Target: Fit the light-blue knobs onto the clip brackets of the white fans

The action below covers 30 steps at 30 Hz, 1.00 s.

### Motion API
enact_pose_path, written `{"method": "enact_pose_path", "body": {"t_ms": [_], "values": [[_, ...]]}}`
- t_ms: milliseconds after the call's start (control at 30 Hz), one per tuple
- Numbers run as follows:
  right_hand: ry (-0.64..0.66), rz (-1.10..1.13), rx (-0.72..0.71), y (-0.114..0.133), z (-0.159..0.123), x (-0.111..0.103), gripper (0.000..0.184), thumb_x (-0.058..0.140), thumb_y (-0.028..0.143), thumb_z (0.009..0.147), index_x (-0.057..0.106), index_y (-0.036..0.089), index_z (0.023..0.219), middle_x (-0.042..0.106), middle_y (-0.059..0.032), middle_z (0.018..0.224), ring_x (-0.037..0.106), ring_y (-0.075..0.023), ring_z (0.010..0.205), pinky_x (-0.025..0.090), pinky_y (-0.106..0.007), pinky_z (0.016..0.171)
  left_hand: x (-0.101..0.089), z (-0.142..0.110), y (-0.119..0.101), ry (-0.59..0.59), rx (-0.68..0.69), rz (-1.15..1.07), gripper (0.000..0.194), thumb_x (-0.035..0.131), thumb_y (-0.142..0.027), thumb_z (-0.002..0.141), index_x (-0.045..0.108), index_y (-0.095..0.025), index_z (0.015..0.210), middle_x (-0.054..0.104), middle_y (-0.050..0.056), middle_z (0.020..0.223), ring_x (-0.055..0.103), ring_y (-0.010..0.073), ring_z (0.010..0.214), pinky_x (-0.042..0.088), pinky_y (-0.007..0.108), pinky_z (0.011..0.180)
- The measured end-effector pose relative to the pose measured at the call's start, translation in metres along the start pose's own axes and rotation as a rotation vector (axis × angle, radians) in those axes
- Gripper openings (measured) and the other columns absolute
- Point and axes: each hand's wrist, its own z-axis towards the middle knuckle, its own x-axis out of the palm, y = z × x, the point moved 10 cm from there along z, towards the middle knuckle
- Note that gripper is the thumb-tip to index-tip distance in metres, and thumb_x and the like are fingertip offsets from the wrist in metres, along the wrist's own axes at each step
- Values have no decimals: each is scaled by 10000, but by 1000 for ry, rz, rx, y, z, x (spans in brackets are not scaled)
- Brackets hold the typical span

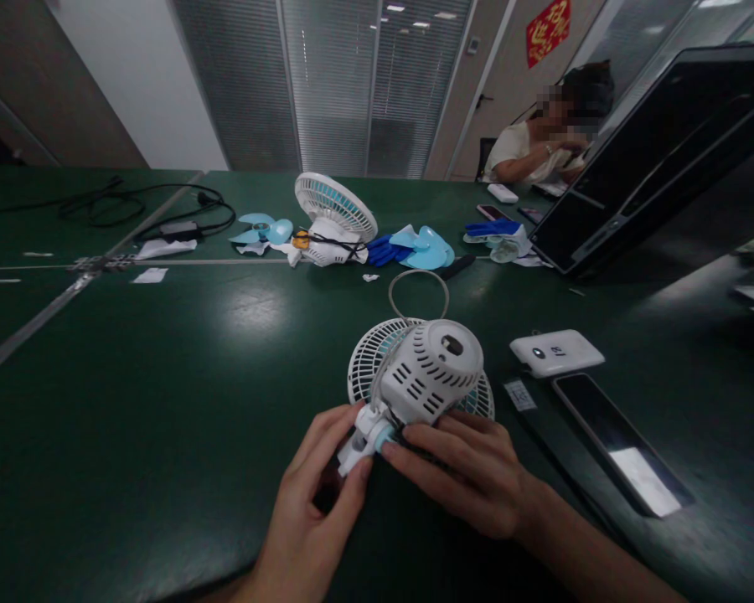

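Note:
A small white electric fan [427, 377] lies grille-down on the green table [163, 402], with its slotted motor housing facing up. At its near end, a white clip-like bracket [353, 455] is gripped between the thumb and fingers of my left hand [317, 494]. My right hand [471, 469] rests against the near side of the housing, its fingers closed around a light-blue knob [384, 437] beside the bracket. Some right fingertips are hidden beneath the housing. Behind the fan, its pale cable [420, 272] makes a loop.
Across the table stand another fan [336, 218], light-blue blades [431, 249] and blue-white gloves [499, 237]. To my right lie a white device [556, 352], a phone [622, 444] and a black strap [559, 461]. A large monitor [659, 159] stands right; a person [534, 151] sits beyond.

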Motion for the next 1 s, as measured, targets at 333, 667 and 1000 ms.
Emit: {"method": "enact_pose_path", "body": {"t_ms": [333, 667, 1000], "values": [[-124, -89, 105, -2, 0, -1, 62, 734, 125, 865, 721, 139, 924, 712, -43, 905, 652, -112, 691, 561, -244, 610, 2, -2, 2, 0, 8, 0, 354, 586, -254, 1001, 613, -381, 1330, 573, 18, 1368, 576, 206, 1257, 547, 254, 926], [-127, -99, 69, -4, 5, -6, 63, 682, 114, 901, 736, 132, 926, 727, -44, 933, 671, -116, 728, 587, -241, 669, -3, 0, -4, -68, -12, 8, 343, 629, -287, 963, 670, -315, 1302, 615, 67, 1369, 629, 248, 1203, 595, 275, 857], [-28, 20, 36, -5, 5, -1, 240, 525, 102, 968, 731, 136, 1088, 736, -60, 1023, 672, -111, 719, 577, -248, 629, -9, 1, 1, -71, -38, 0, 347, 656, -294, 944, 689, -331, 1287, 648, 56, 1356, 638, 243, 1233, 562, 312, 1003]]}}
